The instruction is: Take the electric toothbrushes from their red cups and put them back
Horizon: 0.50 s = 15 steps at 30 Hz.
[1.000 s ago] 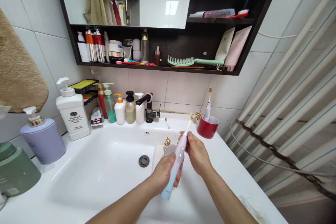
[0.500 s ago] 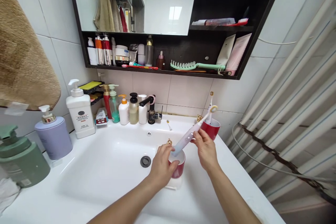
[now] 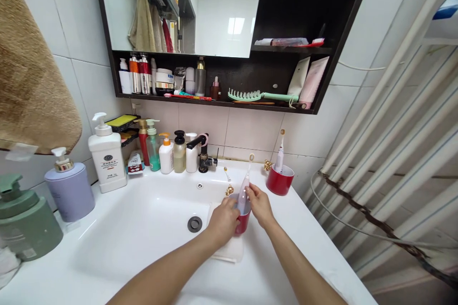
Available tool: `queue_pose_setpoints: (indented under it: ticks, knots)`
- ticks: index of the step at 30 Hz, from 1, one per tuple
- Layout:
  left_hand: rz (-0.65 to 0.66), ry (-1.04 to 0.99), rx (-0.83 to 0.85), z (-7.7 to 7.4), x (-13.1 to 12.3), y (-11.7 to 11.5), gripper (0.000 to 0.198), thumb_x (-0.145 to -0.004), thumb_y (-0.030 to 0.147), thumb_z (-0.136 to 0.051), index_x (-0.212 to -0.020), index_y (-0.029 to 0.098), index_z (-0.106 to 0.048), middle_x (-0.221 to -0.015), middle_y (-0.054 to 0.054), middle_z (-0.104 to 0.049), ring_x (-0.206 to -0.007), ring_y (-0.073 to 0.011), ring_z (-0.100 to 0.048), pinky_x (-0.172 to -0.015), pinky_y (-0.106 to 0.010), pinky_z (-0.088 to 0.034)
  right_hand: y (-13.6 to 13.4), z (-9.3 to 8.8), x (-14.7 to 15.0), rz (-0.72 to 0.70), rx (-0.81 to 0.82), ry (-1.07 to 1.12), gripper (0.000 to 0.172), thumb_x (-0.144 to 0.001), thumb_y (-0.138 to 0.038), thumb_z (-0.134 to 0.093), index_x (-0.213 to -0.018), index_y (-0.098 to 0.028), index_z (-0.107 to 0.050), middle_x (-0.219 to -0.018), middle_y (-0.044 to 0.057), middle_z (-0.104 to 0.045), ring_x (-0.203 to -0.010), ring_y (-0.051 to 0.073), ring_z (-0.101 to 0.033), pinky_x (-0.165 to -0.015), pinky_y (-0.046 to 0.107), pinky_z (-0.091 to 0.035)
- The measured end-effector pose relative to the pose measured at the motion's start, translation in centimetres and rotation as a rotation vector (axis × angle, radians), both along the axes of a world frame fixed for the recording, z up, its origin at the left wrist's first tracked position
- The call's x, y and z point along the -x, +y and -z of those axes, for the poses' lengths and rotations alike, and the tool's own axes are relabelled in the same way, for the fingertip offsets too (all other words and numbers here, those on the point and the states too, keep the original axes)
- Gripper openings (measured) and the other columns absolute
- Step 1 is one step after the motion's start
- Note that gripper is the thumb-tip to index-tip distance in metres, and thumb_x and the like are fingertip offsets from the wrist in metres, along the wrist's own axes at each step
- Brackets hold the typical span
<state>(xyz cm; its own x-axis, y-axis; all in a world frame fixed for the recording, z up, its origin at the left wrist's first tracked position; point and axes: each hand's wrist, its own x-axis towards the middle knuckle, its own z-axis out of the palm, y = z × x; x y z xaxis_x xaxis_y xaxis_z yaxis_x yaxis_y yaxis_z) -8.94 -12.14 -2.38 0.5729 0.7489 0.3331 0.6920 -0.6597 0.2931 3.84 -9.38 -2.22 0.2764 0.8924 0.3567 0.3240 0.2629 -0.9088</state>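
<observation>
A pink and white electric toothbrush stands upright inside a red cup at the right side of the white sink. My left hand is wrapped round the cup. My right hand pinches the toothbrush handle just above the cup's rim. The cup rests on a folded white cloth. A second red cup holding another electric toothbrush stands on the counter behind.
A black tap and several pump bottles line the back wall. Large white, lilac and green dispensers stand left. A dark shelf with toiletries and a green hairbrush hangs above. A brown towel hangs left; white pipes run right.
The toothbrush went from tilted in both hands above the sink to upright inside the red cup. My left hand left the handle and closed round the cup.
</observation>
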Motion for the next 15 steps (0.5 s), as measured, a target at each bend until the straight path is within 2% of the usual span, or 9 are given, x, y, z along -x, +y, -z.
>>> queue_pose_setpoints:
  ticks: [7,11,15]
  knots:
    - [0.023,-0.030,-0.087,-3.7,-5.2,6.5,0.019,-0.064,0.018,-0.044,-0.079,0.016,-0.055,-0.102,-0.004,-0.043,-0.098,-0.0171,-0.033,-0.077,-0.027,-0.035,6.6,-3.7,-4.2,0.152,-0.078,-0.059,0.036,-0.063,-0.033,-0.039,-0.091,-0.013,-0.052,-0.088,0.008,-0.058,-0.077,0.018,-0.052,-0.067,0.030,-0.039]
    - [0.017,-0.050,-0.090,-4.1,-8.0,9.5,0.020,-0.064,0.017,-0.043,-0.080,0.016,-0.054,-0.101,-0.005,-0.043,-0.098,-0.0182,-0.032,-0.075,-0.028,-0.036,9.2,-3.8,-5.9,0.216,-0.093,-0.095,0.038,-0.064,-0.029,-0.037,-0.096,-0.014,-0.049,-0.096,0.008,-0.054,-0.087,0.017,-0.048,-0.075,0.030,-0.035]
    - [-0.005,-0.066,-0.069,-3.7,-9.1,11.4,0.020,-0.065,0.017,-0.041,-0.080,0.017,-0.054,-0.099,-0.005,-0.044,-0.097,-0.0181,-0.033,-0.075,-0.028,-0.035,10.7,-3.0,-6.5,0.245,-0.074,-0.121,0.040,-0.064,-0.026,-0.037,-0.101,-0.011,-0.046,-0.096,0.010,-0.054,-0.087,0.016,-0.048,-0.076,0.029,-0.034]
